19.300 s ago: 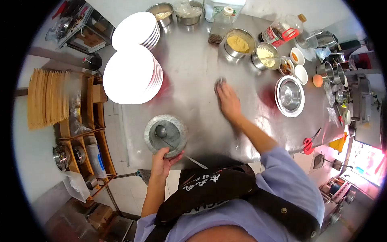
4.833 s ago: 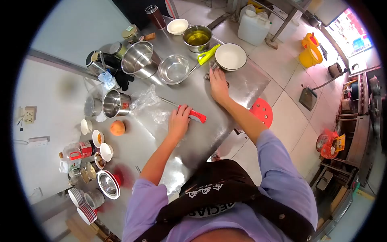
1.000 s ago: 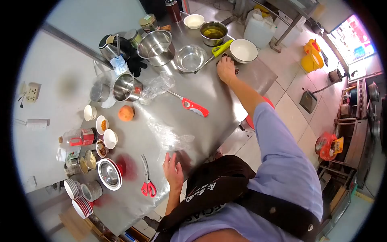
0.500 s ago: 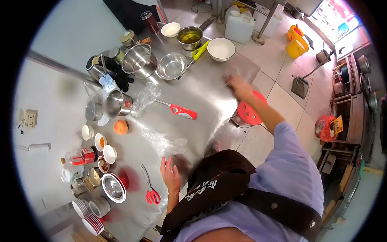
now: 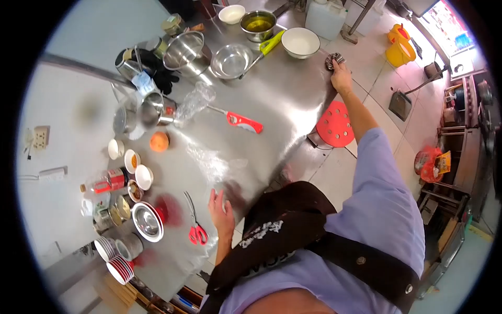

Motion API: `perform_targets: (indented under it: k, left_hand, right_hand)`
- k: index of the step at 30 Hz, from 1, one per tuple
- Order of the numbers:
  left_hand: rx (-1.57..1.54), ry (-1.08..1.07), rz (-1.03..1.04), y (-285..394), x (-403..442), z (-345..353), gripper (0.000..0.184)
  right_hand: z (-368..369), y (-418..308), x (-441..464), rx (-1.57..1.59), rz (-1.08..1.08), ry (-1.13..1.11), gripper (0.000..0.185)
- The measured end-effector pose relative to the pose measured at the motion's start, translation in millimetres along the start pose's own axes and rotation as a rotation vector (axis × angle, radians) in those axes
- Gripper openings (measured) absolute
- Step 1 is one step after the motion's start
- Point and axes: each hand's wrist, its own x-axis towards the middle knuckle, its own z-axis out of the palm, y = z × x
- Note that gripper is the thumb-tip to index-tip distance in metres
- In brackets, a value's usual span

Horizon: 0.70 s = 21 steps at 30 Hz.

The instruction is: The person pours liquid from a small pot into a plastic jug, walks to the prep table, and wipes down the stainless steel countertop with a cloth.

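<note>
At the far right corner of the steel table (image 5: 261,167), my right hand (image 5: 342,78) is closed on a dark patterned cloth (image 5: 334,60) that is bunched against the surface. My left hand (image 5: 222,215) lies open near the front edge, fingers stretched out and holding nothing. Left of it are red-handled scissors (image 5: 196,230). A thin clear plastic sheet (image 5: 214,161) lies beyond its fingers. Mid-table there is a red lighter (image 5: 243,122) with a long metal nozzle. A white bowl (image 5: 300,43) stands just left of the cloth.
Toward the back are a pot of yellow liquid (image 5: 258,25), a steel bowl (image 5: 231,60), a green-handled tool (image 5: 271,43) and a deep steel pot (image 5: 187,54). Small bowls (image 5: 144,177) and an orange fruit (image 5: 159,141) line the left. A red stool (image 5: 335,124) stands beside the table.
My right hand has moved outward to the table's far right corner, and the cloth in it now shows clearly. My left hand has stayed about where it was. The view has shifted slightly.
</note>
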Motion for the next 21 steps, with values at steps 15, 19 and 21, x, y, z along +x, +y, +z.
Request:
perform_targets:
  k: [15,19,21]
  left_hand:
    - [-0.083,-0.087,0.243,-22,-17,6,0.040]
    - [-0.082,-0.133,0.423,-10,-8,17,0.040]
    - [-0.087,-0.133,0.467,3,-5,20,0.041]
  right_hand:
    - [-63,-183,-316,0.200,-0.789,-0.104,0.038]
    - [-59,-182,-319,0.177,-0.811,-0.219,0.044]
    - [-64,-177,-315,0.174,-0.828,-0.257,0.046]
